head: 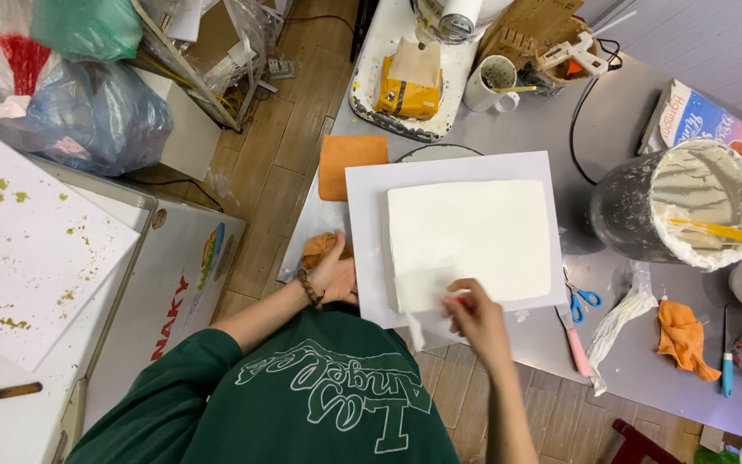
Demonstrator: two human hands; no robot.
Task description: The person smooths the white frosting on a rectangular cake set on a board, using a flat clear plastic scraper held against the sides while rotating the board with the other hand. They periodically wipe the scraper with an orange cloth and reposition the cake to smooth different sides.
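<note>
A square white frosted cake [474, 236] sits on a white square board [364, 198] on the grey metal table. My right hand [477, 320] is at the cake's near edge, pinching a thin pale scraper [415, 328] that touches the cake's near side; a small red bit shows between the fingers. My left hand [334, 277] rests at the board's left near corner, closed on a crumpled orange cloth [318, 248]. A bead bracelet is on that wrist.
A folded orange cloth [351, 163] lies left of the board. To the right stand a cream-smeared bucket [684, 206] with a yellow spatula, blue-handled scissors [584, 300], a pink-handled knife [574, 344] and another orange cloth [683, 335]. A mug [493, 84] is behind. A crumb-speckled white board [27, 249] lies far left.
</note>
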